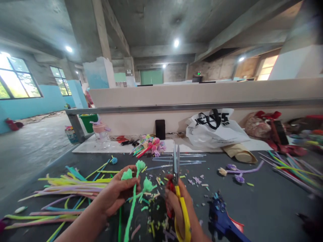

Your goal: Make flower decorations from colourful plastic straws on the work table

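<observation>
1. On the dark table [264,201], near its front edge, the left hand [118,195] is closed around a bunch of green pipe-cleaner stems [133,198] with fluffy tips that point up.
2. Just right of the green stems, the right hand [176,205] grips the yellow-handled scissors [180,201]; the blades stand upright and are together, and they do not touch the stems.
3. The two hands are apart, with the green stems between them.
4. Left of the green stems lies a spread pile of long pipe cleaners [65,188] in yellow, pink, blue and green, flat on the table.
5. Around and behind the scissors, many small cut pieces [196,181] are scattered on the table.
6. Right of the scissors, close to the right hand, lies a blue tool [222,218]; I cannot tell what kind it is.
7. Far behind the green stems stands a clear jar with a pink lid [101,132]; what is inside it does not show.
8. Behind the scissors lies a bundle of finished flower sticks [150,144], and further right of it a white plastic bag [214,129] with black print, whose inside is hidden.
9. Far behind and to the left of the jar, a green bin [88,121] stands on the floor; its contents are not visible.
</observation>
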Action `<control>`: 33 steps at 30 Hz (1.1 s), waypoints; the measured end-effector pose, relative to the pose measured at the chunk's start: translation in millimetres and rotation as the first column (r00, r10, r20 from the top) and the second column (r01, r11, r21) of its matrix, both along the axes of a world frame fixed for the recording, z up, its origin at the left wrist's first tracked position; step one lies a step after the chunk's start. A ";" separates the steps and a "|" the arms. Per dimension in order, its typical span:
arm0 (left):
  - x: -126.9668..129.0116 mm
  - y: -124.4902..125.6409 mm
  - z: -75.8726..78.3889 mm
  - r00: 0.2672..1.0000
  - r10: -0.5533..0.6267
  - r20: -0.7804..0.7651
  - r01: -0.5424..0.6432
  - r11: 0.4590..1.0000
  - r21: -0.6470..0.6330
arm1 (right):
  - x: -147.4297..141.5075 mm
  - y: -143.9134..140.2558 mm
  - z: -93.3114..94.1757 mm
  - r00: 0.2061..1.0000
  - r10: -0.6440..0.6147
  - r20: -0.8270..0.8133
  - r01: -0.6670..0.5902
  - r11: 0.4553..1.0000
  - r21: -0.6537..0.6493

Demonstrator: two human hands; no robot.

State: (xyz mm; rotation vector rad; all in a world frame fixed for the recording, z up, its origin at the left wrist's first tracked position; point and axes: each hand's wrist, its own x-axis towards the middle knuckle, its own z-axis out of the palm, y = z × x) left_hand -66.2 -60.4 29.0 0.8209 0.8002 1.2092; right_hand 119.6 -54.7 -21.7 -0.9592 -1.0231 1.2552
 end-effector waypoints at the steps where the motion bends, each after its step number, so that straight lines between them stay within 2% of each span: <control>1: -2.1 0.9 -3.2 0.999 -0.018 0.043 0.018 1.000 -0.001 | -0.1 0.1 1.3 0.998 0.031 -0.050 -0.031 0.999 -0.012; 4: -2.5 1.9 -9.8 0.993 -0.043 0.113 0.044 0.999 -0.006 | -1.9 -1.4 4.6 0.981 0.124 -0.152 -0.122 0.992 0.023; 7: 3.4 1.0 -13.9 0.992 -0.058 0.110 0.064 0.997 -0.047 | -5.3 -5.7 7.3 0.960 0.178 -0.217 -0.173 0.984 0.038; 11: 13.3 -1.3 -21.6 0.994 -0.080 0.074 0.087 0.992 -0.097 | -7.8 -13.3 11.6 0.959 0.218 -0.180 -0.225 0.974 -0.019; 14: 18.5 -3.4 -27.1 0.992 -0.118 0.053 0.121 0.990 -0.073 | -7.3 -16.1 12.8 0.952 0.255 -0.166 -0.264 0.964 -0.034; 17: 19.3 -4.7 -29.1 0.982 -0.176 0.063 0.179 0.982 -0.051 | -5.6 -14.3 10.1 0.946 0.249 -0.206 -0.259 0.966 -0.024; 25: 8.1 1.0 -26.9 0.973 -0.207 0.107 0.213 0.975 -0.054 | -1.8 -2.8 2.5 0.956 0.181 -0.232 -0.205 0.975 -0.081; 33: 5.4 4.0 -37.1 0.979 -0.172 0.114 0.182 0.980 -0.084 | -3.1 0.5 2.9 0.963 0.140 -0.231 -0.173 0.976 -0.129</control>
